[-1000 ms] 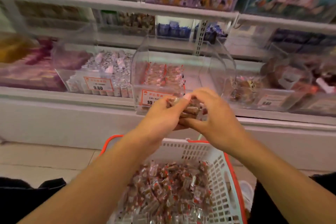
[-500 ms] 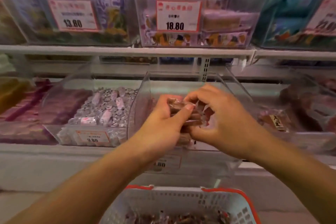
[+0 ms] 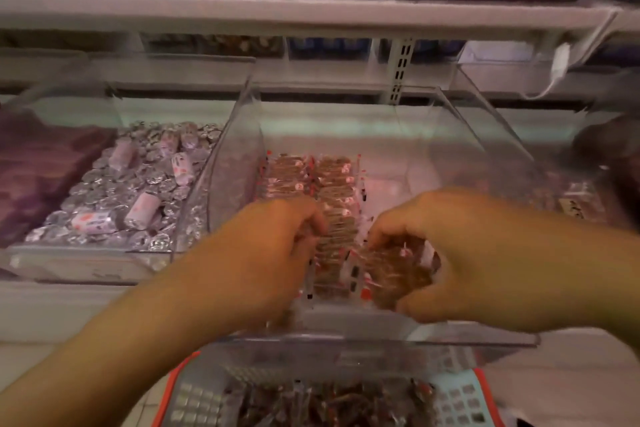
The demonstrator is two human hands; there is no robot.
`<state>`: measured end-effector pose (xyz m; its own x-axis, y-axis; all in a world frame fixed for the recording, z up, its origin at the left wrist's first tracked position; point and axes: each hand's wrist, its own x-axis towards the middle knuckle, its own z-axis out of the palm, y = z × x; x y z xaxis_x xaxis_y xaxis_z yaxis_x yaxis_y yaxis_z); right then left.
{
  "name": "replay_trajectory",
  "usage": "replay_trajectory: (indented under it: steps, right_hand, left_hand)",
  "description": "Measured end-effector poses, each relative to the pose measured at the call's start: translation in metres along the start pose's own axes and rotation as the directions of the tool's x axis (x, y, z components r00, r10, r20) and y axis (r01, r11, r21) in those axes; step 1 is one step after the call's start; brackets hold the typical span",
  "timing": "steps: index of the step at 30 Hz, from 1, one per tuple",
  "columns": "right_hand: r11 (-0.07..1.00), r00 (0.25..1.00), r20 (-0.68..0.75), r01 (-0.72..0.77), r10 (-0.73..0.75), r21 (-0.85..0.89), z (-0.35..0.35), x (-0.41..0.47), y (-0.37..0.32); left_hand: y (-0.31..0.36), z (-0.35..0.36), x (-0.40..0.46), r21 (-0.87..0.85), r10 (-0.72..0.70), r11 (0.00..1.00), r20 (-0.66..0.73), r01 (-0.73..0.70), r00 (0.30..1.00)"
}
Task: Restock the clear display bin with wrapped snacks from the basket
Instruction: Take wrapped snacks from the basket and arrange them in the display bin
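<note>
Partway through, I'd judge: the clear display bin (image 3: 491, 146) holds two neat rows of wrapped snacks (image 3: 311, 180) on its left half, the right half bare. Both hands are inside it. The right hand (image 3: 460, 253) curls round a bunch of snacks at the front; the left hand (image 3: 263, 253) has fingers bent down among the rows, though whether it pinches one I cannot tell. Below, the basket (image 3: 460, 399) is far from empty. Next door, a bin of silver candies (image 3: 138, 191).

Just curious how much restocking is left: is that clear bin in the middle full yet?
Not full. The clear bin holds rows of wrapped snacks on its left side; its right side shows bare floor.
</note>
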<state>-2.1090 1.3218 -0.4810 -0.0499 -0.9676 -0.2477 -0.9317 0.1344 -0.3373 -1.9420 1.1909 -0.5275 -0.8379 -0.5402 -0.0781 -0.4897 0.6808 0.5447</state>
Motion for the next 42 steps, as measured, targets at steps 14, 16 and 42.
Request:
replay_trajectory:
  steps: [14, 16, 42]
  right_hand:
    - [0.973, 0.995, -0.076, -0.086, 0.071, -0.216, 0.042, 0.035, -0.028]
    - [0.967, 0.991, -0.09, -0.121, 0.103, -0.224, 0.041, 0.034, -0.027]
    - [0.966, 0.967, -0.034, -0.255, 0.254, -0.05, 0.043, 0.032, -0.021]
  left_hand:
    - [-0.01, 0.004, 0.001, 0.05, -0.08, 0.996, 0.146, 0.074, 0.986]
    - [-0.01, 0.002, 0.0, 0.02, -0.119, 0.993, 0.214, 0.117, 0.97]
    - [-0.008, 0.012, 0.001, 0.172, -0.07, 0.984, 0.087, 0.054, 0.994]
